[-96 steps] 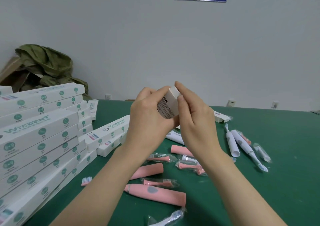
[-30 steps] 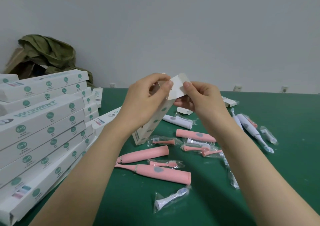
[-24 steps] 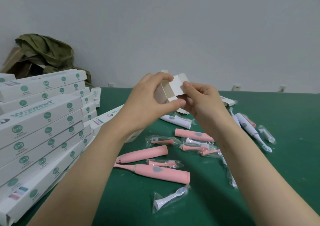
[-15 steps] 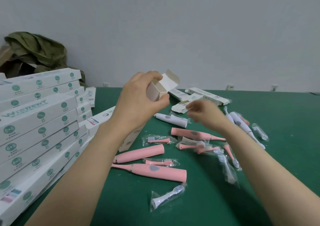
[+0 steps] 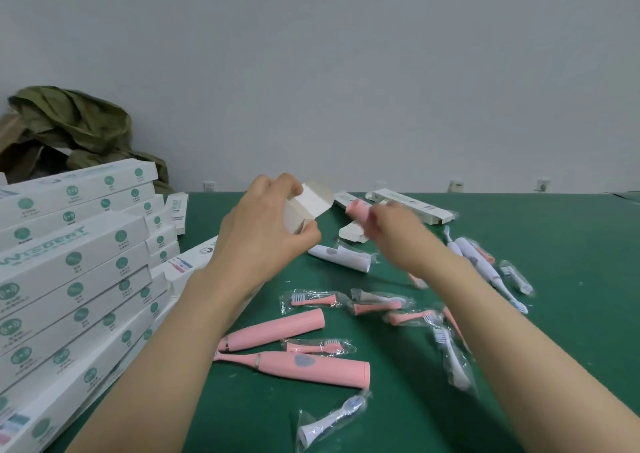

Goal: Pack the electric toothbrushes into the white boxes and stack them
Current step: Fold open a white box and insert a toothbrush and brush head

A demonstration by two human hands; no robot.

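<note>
Beside the white box [image 5: 306,207] the left hand [image 5: 263,232] grips, the right hand [image 5: 398,239] holds a pink toothbrush [image 5: 358,209].

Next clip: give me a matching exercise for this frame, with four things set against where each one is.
Things
1. open white cardboard box
2. raised pink plastic toothbrush handle
3. stack of closed white boxes
4. white brush head in a clear plastic bag

Places
A. along the left edge of the green table
B. in the grip of the right hand
C. in the grip of the left hand
D. lying on the table, nearest the camera

Pairs: 1-C, 2-B, 3-A, 4-D
</note>
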